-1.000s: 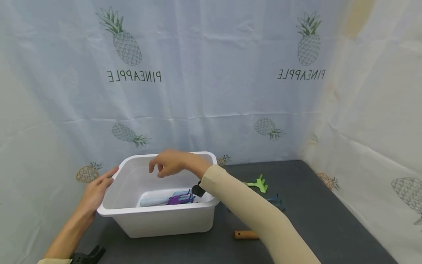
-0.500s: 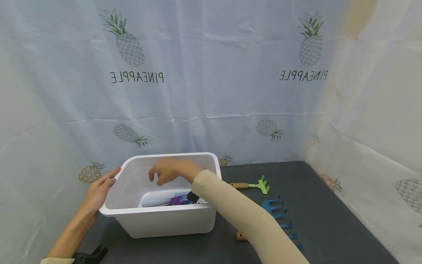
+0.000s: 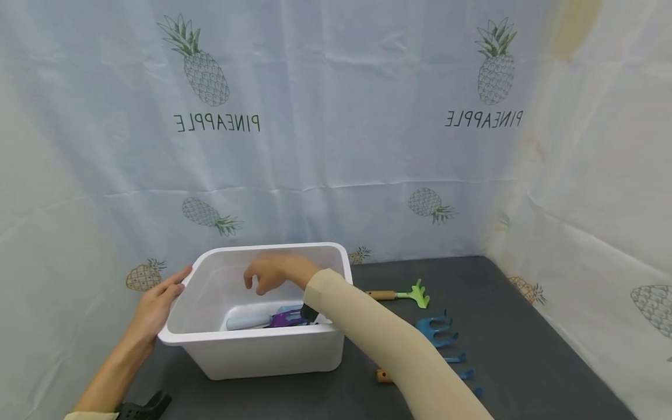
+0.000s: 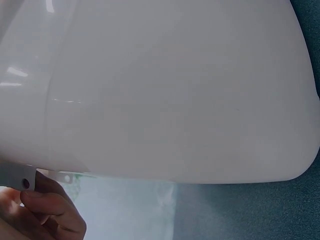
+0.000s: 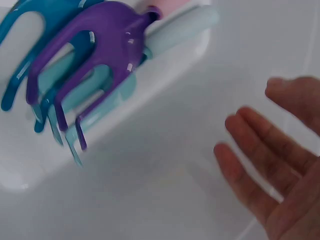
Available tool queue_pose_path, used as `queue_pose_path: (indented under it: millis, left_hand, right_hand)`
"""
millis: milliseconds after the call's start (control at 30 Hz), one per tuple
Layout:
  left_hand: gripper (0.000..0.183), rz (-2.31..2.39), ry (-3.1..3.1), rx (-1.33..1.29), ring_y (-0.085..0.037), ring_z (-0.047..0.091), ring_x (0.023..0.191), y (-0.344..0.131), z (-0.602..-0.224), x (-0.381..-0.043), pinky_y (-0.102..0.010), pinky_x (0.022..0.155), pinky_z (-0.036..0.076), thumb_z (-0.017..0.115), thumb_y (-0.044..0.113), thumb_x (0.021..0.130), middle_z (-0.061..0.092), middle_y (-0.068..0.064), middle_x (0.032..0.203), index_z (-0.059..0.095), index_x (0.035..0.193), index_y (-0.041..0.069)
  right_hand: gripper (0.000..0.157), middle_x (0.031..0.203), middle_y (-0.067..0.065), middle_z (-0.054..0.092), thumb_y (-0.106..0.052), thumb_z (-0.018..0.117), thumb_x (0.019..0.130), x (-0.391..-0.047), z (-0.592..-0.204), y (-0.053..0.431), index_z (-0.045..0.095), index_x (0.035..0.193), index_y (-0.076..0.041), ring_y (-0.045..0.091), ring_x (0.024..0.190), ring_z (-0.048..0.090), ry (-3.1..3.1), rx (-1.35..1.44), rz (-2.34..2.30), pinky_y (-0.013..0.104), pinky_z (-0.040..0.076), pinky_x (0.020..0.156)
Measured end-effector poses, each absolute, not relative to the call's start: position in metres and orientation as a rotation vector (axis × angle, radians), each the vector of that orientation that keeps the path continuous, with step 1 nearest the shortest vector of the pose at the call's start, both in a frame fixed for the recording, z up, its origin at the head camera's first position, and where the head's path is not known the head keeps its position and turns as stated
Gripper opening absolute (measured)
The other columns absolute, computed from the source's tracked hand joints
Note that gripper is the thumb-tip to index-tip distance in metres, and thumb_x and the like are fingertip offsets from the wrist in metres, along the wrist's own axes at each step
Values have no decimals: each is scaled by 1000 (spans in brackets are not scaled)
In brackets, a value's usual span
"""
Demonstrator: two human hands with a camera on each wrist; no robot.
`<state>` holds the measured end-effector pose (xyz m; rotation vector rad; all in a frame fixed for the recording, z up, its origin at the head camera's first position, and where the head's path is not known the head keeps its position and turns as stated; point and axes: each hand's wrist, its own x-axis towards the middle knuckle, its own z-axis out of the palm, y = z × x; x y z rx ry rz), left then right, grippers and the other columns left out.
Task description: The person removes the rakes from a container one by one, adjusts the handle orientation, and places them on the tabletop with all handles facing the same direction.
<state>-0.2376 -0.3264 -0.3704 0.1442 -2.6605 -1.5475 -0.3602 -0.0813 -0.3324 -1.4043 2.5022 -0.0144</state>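
My left hand [image 3: 152,309] grips the left rim of a white plastic basin [image 3: 252,357]; the left wrist view shows its fingers [image 4: 55,210] bent at the rim. Inside the basin hovers my right hand [image 3: 269,274], holding nothing, its fingers loosely bent and apart. In the right wrist view, a purple hand rake [image 5: 117,37] lies over a blue hand rake [image 5: 55,15] on the basin floor. Light-blue pieces show beneath them, along with a light-blue handle [image 5: 182,30] and a pink handle [image 5: 172,6]. My right forearm hides part of the basin's right side.
Right of the basin, a green hand rake [image 3: 418,294] with a wooden handle lies on the dark table [image 3: 525,350]. Nearer are blue rake heads [image 3: 433,331] and a wooden handle [image 3: 384,376], partly under my right sleeve. A pineapple-print curtain [image 3: 336,146] hangs behind.
My right hand has come down lower into the basin, and its forearm has shifted, uncovering more of the rakes on the table. The left hand keeps its hold on the rim.
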Motion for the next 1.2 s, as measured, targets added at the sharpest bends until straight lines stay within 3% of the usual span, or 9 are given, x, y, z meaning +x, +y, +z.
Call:
queue_pose_path:
  millis: [200, 433, 667, 867, 967, 1200]
  left_hand:
    - [56, -1563, -2636, 140, 25, 50, 91, -327, -370, -237, -17, 76, 55, 30, 35, 112, 25, -25, 167, 29, 163, 11]
    - [56, -1561, -2631, 143, 24, 51, 90, -329, -369, -237, -18, 75, 56, 31, 35, 112, 25, -25, 167, 30, 163, 12]
    - [56, -1546, -2652, 148, 25, 48, 91, -329, -369, -236, -18, 76, 56, 30, 37, 112, 25, -24, 168, 29, 163, 13]
    - [56, -1530, -2653, 154, 22, 50, 91, -327, -368, -235, -19, 75, 56, 30, 36, 112, 27, -24, 167, 29, 163, 13]
    - [56, -1536, -2637, 148, 23, 52, 89, -327, -368, -235, -20, 74, 56, 31, 35, 112, 27, -25, 167, 30, 163, 11]
    - [57, -1564, -2648, 150, 20, 53, 90, -327, -369, -236, -22, 75, 57, 32, 37, 112, 26, -24, 168, 28, 164, 14]
  right_hand:
    - [31, 130, -2, 67, -17, 68, 96, -360, -339, -81, 71, 127, -19, 12, 101, 54, 2511, -1312, -33, 22, 47, 81]
    - [34, 129, -3, 66, -21, 73, 95, -357, -348, -87, 70, 129, -24, 9, 96, 61, 2419, -1175, -190, 21, 56, 75]
    - [45, 140, 4, 63, -19, 73, 96, -358, -359, -88, 63, 140, -20, 9, 109, 61, 2305, -1138, -295, 29, 59, 88]
    - [46, 146, 2, 59, -22, 73, 96, -360, -366, -84, 62, 140, -20, 11, 113, 58, 2316, -1045, -275, 32, 58, 91]
    - [44, 143, -2, 60, -24, 74, 95, -361, -368, -83, 63, 138, -23, 11, 114, 60, 2303, -987, -268, 32, 58, 93]
    - [36, 115, -2, 64, -24, 70, 98, -362, -378, -83, 63, 133, -23, 14, 109, 63, 2162, -957, -244, 32, 56, 96]
